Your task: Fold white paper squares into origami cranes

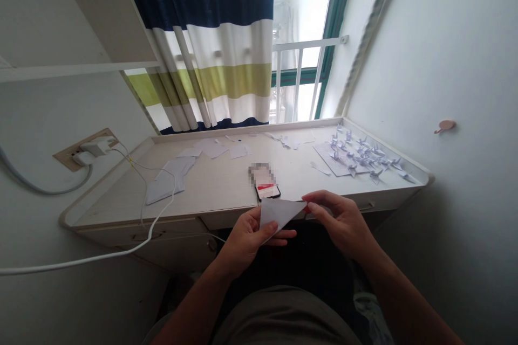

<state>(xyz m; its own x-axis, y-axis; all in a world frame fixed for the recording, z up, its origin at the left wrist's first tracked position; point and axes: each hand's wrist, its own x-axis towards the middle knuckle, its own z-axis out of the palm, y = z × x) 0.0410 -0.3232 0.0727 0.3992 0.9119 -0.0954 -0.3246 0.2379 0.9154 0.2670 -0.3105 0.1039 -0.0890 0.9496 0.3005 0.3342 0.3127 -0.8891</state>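
Observation:
A white sheet of paper folded into a triangle point(278, 212) is held in front of the desk's front edge, above my lap. My left hand point(246, 237) pinches its lower left side, thumb on top and fingers underneath. My right hand point(340, 218) pinches the triangle's right tip between thumb and forefinger. Just beyond the paper, a phone point(267, 187) lies on the pale wooden desk point(218, 183) near its front edge.
Several small folded paper cranes point(364, 159) stand on a sheet at the desk's right. Loose paper pieces point(170, 178) lie at the left and back. A white cable point(133, 248) runs from a wall socket point(87, 150) across the desk. A striped curtain point(214, 54) and window are behind.

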